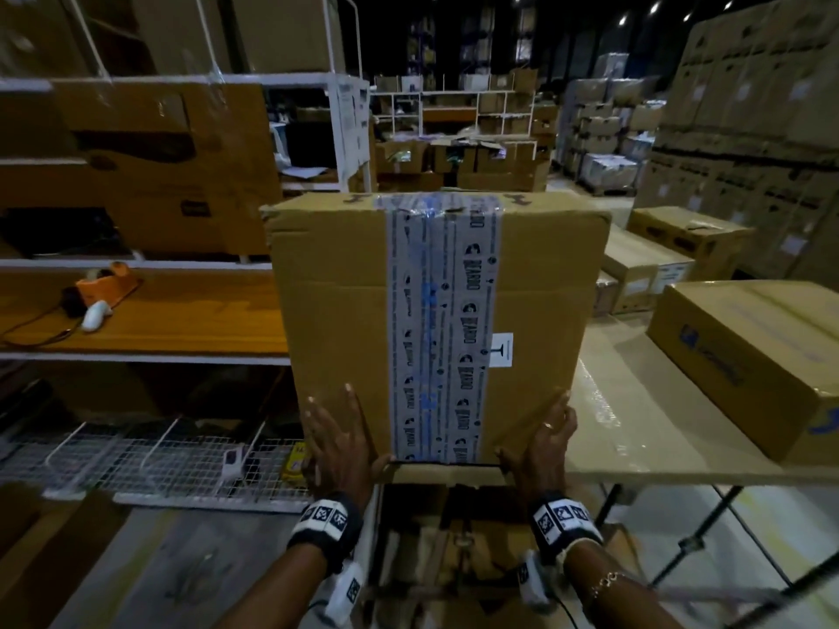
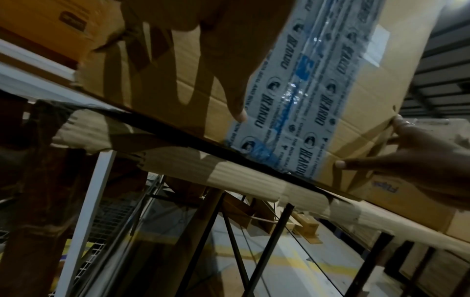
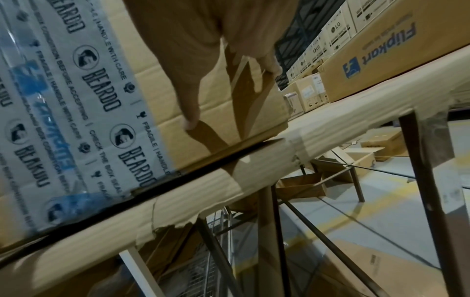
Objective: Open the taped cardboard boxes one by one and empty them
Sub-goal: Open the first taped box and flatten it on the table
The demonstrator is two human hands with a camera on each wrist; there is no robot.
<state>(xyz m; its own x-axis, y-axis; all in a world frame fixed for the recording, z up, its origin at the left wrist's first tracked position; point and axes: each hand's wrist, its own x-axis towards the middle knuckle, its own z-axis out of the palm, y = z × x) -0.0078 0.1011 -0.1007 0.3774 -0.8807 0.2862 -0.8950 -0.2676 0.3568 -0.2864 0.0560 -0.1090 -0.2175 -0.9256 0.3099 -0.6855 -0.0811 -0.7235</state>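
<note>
A tall cardboard box [image 1: 345,311] [image 2: 368,90] [image 3: 142,60] stands upright on the near edge of a cardboard-covered table [image 1: 635,447] [image 2: 241,180] [image 3: 330,128]. A wide grey printed tape strip [image 1: 442,311] [image 2: 300,90] [image 3: 63,100] runs down its near face, unbroken. My left hand [image 1: 338,442] [image 2: 229,60] presses flat on the lower left of that face, fingers spread and straight. My right hand [image 1: 547,442] [image 3: 193,50] [image 2: 419,152] holds the lower right edge, thumb on the near face and fingers round the corner.
A long Flipkart box [image 1: 744,370] [image 3: 381,60] lies on the table to the right. White shelving on the left carries an orange tape dispenser [image 1: 106,283] and a white scanner [image 1: 95,315]. More cartons [image 1: 658,265] sit beyond the table, tall stacks [image 1: 749,129] behind. Cardboard pieces [image 1: 454,537] lie under the table.
</note>
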